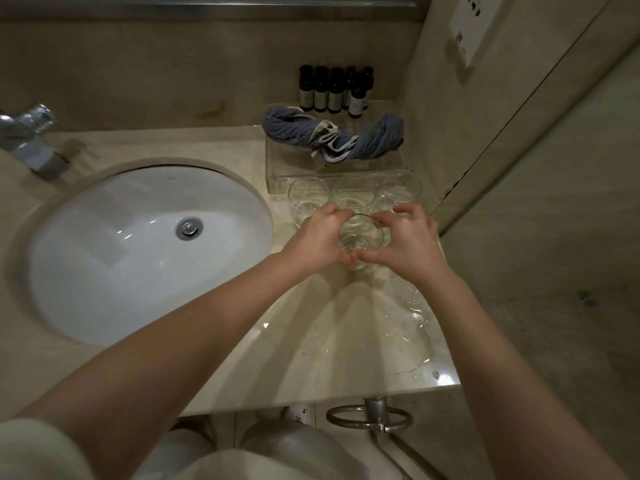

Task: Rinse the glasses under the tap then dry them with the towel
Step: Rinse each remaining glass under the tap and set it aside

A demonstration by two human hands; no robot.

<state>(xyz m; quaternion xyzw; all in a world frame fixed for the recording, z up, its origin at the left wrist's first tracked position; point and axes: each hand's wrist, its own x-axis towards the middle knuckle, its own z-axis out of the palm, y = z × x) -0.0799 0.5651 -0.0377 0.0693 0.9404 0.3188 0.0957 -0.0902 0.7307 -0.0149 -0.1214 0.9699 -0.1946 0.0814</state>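
Head view: both hands are gripping one clear round drinking glass (pixel 361 237) standing on the wet beige marble counter (pixel 346 341), right of the white oval sink (pixel 138 251).

Left hand (pixel 320 237) and right hand (pixel 408 237) are curling their fingers round the glass from either side, near the counter's right edge. Three more clear glasses (pixel 308 195) are standing in a row just behind it, in front of a clear acrylic tray (pixel 277 168) where the crumpled blue-grey towel (pixel 332 133) is lying, untouched. Water is pooling on the counter, so some rinsing is probably done already, though I cannot tell which glasses are rinsed or dried; drying seems mostly ahead. Only part of the chrome tap (pixel 31 140) is showing at the left edge, and no running water is visible. Glass outlines are blurring together.
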